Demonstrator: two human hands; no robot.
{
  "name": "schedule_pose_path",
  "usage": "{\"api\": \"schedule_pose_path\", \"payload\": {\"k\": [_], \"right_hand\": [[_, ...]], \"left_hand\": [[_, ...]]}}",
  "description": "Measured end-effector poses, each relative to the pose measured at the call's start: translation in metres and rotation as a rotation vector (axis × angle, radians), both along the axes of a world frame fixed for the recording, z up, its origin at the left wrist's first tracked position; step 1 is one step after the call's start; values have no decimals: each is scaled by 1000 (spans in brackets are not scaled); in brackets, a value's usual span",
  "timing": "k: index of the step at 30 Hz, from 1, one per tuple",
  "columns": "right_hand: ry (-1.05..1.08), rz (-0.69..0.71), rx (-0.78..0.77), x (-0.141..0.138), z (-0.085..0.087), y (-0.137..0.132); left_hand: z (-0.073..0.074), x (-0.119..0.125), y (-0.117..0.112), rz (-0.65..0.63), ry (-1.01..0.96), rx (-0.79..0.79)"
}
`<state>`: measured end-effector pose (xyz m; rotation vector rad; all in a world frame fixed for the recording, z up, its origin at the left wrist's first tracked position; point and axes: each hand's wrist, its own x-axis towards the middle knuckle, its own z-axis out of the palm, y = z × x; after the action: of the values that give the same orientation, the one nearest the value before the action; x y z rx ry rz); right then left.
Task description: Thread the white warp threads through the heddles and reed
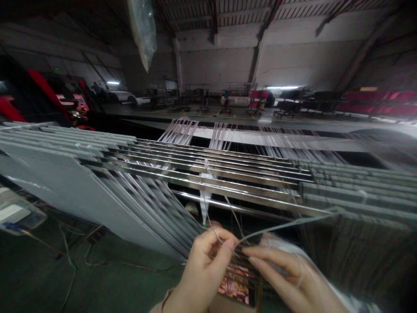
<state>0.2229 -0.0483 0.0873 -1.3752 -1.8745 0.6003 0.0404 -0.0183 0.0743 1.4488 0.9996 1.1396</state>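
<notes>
At the lower middle, my left hand [203, 265] pinches thin pale yarn between thumb and forefinger. My right hand [288, 274], slightly blurred, is closed beside it with thumb and forefinger together at the yarn ends. A flat pale strand of yarn [286, 224] runs from the right end of the metal bars down to both fingertips. Another strand [234, 211] comes down from between the bars. Just beyond my left hand hangs a narrow white strip [205, 195] with a green tip. A phone [239, 282] with a lit screen lies below my hands, partly covered by them.
Long metal bars [228, 176] cross in front, with dense grey rows of thin plates [65, 145] at left and more [355, 191] at right. White yarns [180, 130] stretch behind them. A plastic sheet [143, 32] hangs above. Cables [70, 261] lie on the green floor.
</notes>
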Motion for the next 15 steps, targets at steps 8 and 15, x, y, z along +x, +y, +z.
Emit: {"api": "schedule_pose_path", "payload": {"k": [8, 15], "right_hand": [[84, 172, -112, -30, 7, 9], [0, 106, -82, -19, 13, 7]], "left_hand": [[6, 0, -2, -6, -93, -206], [-2, -2, -4, 36, 63, 17]]}}
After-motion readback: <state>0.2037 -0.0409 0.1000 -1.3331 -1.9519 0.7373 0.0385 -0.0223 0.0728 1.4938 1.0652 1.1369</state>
